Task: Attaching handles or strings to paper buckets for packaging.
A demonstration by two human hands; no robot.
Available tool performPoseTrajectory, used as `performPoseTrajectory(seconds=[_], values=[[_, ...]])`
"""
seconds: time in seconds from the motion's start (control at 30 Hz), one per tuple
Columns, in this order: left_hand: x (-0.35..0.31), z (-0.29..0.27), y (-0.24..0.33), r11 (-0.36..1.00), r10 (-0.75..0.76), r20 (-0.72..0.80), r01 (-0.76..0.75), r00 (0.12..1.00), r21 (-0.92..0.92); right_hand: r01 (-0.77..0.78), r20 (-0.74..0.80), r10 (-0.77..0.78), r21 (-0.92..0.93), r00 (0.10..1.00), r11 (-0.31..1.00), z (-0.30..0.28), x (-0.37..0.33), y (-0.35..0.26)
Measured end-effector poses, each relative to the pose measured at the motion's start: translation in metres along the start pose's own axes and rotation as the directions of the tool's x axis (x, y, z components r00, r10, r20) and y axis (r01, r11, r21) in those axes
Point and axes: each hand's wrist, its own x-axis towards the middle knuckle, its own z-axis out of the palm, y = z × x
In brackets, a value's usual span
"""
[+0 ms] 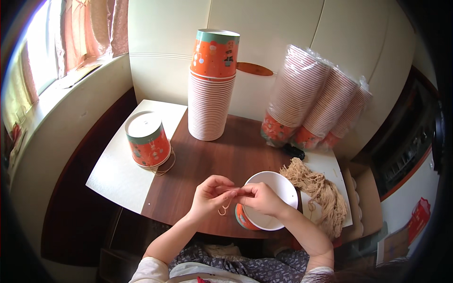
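Observation:
My left hand (213,194) and my right hand (258,196) meet fingertip to fingertip above the table's near edge. Pinched between them is a thin tan cord (223,209), its loose end curling down below my left fingers. Under my right hand and forearm stands an open orange paper bucket (278,186), white inside, with small holes near its rim. A thick bundle of tan cords (317,188) lies just right of that bucket. What my right fingertips grip is mostly covered by the fingers themselves.
An upside-down orange bucket (150,144) with a cord loop sits at the left. Behind stands a tall stack of nested buckets (211,104). Plastic-wrapped bucket stacks (302,94) lean at the back right, with a small black object (294,151) near their base. The brown table (198,160) has white side panels.

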Motion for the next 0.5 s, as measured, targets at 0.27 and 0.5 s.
performPoseTrajectory(seconds=[0.27,0.5], values=[[-0.034,0.005,-0.032,0.935,0.138,-0.158,-0.076,0.978,0.346,-0.109,0.052,0.097,0.331,0.994,0.937,-0.006,0.004,-0.007],[-0.021,0.010,-0.044,0.981,0.064,-0.066,-0.050,0.996,0.187,-0.051,0.034,0.041,0.370,0.999,0.928,-0.003,0.004,-0.011]])
